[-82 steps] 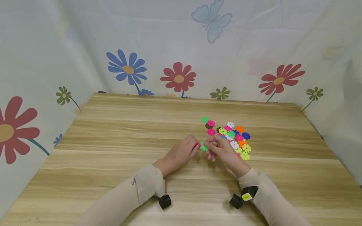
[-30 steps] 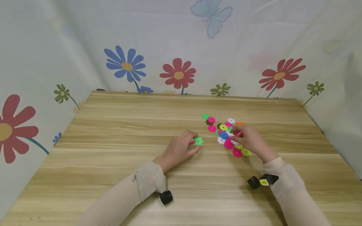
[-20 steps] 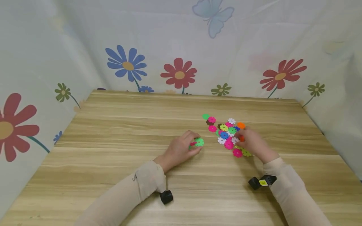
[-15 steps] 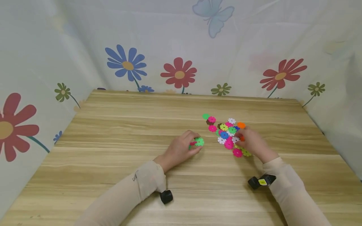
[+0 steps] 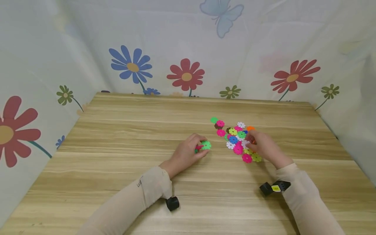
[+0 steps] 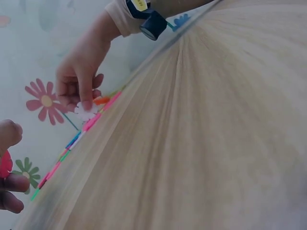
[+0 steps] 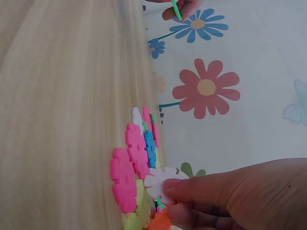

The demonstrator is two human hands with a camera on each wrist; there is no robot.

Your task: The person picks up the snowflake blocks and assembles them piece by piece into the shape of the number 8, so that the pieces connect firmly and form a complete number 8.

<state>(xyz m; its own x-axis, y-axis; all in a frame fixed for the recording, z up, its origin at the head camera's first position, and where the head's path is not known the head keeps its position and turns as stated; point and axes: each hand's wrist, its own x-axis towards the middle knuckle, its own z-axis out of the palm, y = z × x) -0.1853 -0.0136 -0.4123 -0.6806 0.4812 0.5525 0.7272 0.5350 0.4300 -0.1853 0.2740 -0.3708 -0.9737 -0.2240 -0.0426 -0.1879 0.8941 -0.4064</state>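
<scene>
Right grip [image 5: 261,147] pinches 1 white disc [image 7: 157,184], tilted over the pile [image 5: 238,150] (left grip [image 5: 186,151] holds green and pink discs [image 5: 208,145]).

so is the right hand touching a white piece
Touching: the right wrist view shows the right hand's thumb lying on the face of the white piece, no gap between.

The left hand [image 5: 188,151] hides most of a pink flower-shaped plastic disc [image 5: 198,147] in its grip; how that meets the green flower-shaped plastic disc [image 5: 207,145] cannot be told. The right hand [image 5: 265,147] covers part of the white flower-shaped plastic disc [image 7: 155,184]. The near edge and near corners of the wood-grain surface [image 5: 147,124] are cut off. Black lettering [image 5: 139,183] on the beige left sleeve [image 5: 154,187] is too small to read.
</scene>
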